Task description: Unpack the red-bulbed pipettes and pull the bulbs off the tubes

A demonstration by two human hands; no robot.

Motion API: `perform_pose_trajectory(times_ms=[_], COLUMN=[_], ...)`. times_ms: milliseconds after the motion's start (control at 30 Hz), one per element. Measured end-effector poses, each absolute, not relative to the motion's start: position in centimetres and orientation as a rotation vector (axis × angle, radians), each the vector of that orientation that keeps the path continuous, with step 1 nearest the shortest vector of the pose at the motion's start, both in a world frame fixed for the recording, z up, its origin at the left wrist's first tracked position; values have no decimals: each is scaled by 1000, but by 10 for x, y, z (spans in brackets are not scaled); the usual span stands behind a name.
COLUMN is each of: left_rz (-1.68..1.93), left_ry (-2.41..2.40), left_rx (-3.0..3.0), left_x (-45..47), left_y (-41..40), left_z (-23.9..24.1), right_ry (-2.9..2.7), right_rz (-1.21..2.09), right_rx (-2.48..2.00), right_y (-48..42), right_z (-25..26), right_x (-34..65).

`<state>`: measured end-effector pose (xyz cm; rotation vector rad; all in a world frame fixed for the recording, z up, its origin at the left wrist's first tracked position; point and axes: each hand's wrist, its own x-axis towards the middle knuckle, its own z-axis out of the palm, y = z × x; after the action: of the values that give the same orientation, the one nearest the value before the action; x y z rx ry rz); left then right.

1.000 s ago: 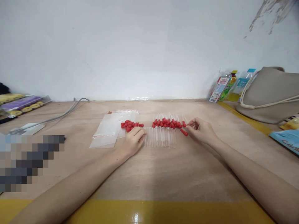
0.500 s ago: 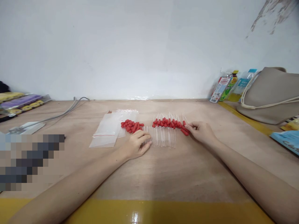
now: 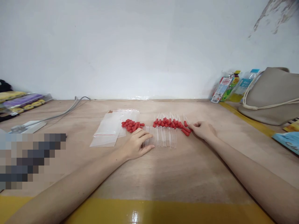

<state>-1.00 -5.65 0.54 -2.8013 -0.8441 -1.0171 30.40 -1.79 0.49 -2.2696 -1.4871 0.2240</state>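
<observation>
Many clear tubes (image 3: 164, 138) lie side by side on the table, apparently glass dropper tubes. My left hand (image 3: 137, 143) rests over their left end, thumb and fingers apart, the fingers touching the tubes. Behind them is a row of droppers with red rubber bulbs (image 3: 167, 122), their thin tips pointing to the wall. My right hand (image 3: 203, 130) is at the right end of this row, thumb and forefinger brought together beside the last bulbs, nothing visible between them. A heap of loose red bulbs (image 3: 130, 125) lies just beyond my left hand.
Clear zip bags (image 3: 106, 127) lie left of the heap. A power strip with a grey cable (image 3: 58, 115) and yellow and purple packets (image 3: 23, 101) are at the left. Drink containers (image 3: 221, 90), a beige bag (image 3: 268, 90) and a blue packet (image 3: 288, 141) are at the right.
My right hand has drawn slightly right, off the end bulbs. My left thumb and fingers have stretched a little to the right over the tubes. The view has shifted slightly.
</observation>
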Motion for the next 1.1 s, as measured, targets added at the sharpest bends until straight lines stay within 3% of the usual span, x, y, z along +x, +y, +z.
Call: perform_pose_trajectory(times_ms=[233, 367, 600, 1100], left_rz=[-967, -1003, -1019, -966], left_ry=[-888, -889, -850, -616], left_rx=[-2746, -2643, -2355, -2446], left_x=[-10, -10, -5, 3], left_y=[-59, -59, -64, -67], left_z=[9, 9, 13, 12], right_ry=[-1268, -1334, -1937, -2152], right_rz=[239, -45, -609, -460], right_rx=[-2199, -1820, -1052, -669], right_y=[-21, -32, -63, -68], right_z=[6, 4, 2, -4], right_x=[304, 293, 242, 215])
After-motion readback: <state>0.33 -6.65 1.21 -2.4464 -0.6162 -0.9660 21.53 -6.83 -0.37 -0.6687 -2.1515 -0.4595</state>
